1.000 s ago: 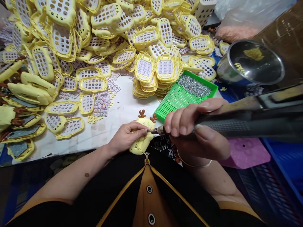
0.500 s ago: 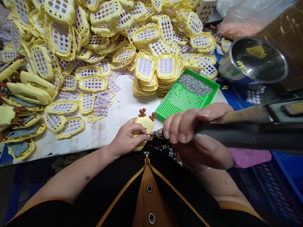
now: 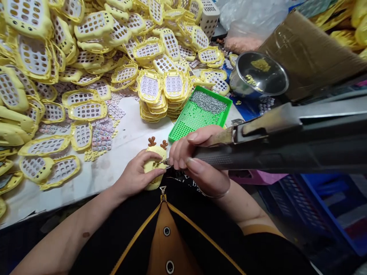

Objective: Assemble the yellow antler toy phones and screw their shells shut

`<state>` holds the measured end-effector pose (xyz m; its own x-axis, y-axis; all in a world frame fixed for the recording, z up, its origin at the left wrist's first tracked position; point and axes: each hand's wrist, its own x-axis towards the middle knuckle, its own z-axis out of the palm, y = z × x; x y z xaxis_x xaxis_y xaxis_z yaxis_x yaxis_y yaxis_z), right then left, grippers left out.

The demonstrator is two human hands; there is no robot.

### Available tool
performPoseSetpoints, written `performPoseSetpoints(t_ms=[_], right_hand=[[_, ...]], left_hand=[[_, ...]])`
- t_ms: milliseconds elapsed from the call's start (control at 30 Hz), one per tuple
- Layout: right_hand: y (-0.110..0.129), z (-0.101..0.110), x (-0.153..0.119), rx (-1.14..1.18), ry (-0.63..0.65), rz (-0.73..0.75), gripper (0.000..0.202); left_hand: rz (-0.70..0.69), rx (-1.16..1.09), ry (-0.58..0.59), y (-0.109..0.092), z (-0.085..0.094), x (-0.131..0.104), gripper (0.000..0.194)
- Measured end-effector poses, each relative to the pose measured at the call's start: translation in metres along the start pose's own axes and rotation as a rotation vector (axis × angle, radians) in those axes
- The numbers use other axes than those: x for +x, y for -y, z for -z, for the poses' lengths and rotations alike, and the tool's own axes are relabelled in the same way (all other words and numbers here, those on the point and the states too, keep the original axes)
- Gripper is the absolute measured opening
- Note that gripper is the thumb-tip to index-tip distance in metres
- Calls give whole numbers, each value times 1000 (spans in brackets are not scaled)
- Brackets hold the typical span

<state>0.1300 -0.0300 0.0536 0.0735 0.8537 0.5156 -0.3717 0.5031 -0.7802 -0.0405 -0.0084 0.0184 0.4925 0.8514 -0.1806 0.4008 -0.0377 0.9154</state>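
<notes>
My left hand [image 3: 133,173] is closed round a pale yellow toy phone case [image 3: 158,152] with brown antlers, held at the table's front edge close to my body. Its thumb and index finger lie on either side of the screwdriver's tip. My right hand [image 3: 200,156] grips a dark electric screwdriver [image 3: 258,151] lying almost level, its bit pointing left onto the back of the case. Whether a screw sits under the bit is too small to tell. Just beyond my right hand is a green perforated tray [image 3: 174,133] with a heap of small silver screws [image 3: 209,102].
Stacked yellow case halves [image 3: 150,89] with white keypads stand behind the tray, and a large pile [image 3: 94,26] of them covers the back left. A metal bowl [image 3: 275,82] and a cardboard box [image 3: 312,57] are at right. Blue crates [image 3: 323,214] stand low on the right.
The view has swung right, so the table's contents sit further left. My left thumb and index finger have parted from their pinch at the bit, which now points lower on the case.
</notes>
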Motion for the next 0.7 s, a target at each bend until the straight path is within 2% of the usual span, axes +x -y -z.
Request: performPoseSetpoints(t_ms=[133,200,267,367,700], right_hand=[[4,1,-1,-32,-58,34,25],[6,1,-1,-24,-47,51,25],[6,0,-1,-18,-45,47,25],[2,-5,-1,-27,-29,37,26],[-16,-7,-1,-35,-2,-38,28]], left_hand=[[193,-378,70,3,-1,-5,82],[284,-541,60,3,-6,-5,91],[349,-593,42,2,-10,-5,77],[403,-556,58,2,-12,-3,51],[379,-518,90,9,-10,0,46]])
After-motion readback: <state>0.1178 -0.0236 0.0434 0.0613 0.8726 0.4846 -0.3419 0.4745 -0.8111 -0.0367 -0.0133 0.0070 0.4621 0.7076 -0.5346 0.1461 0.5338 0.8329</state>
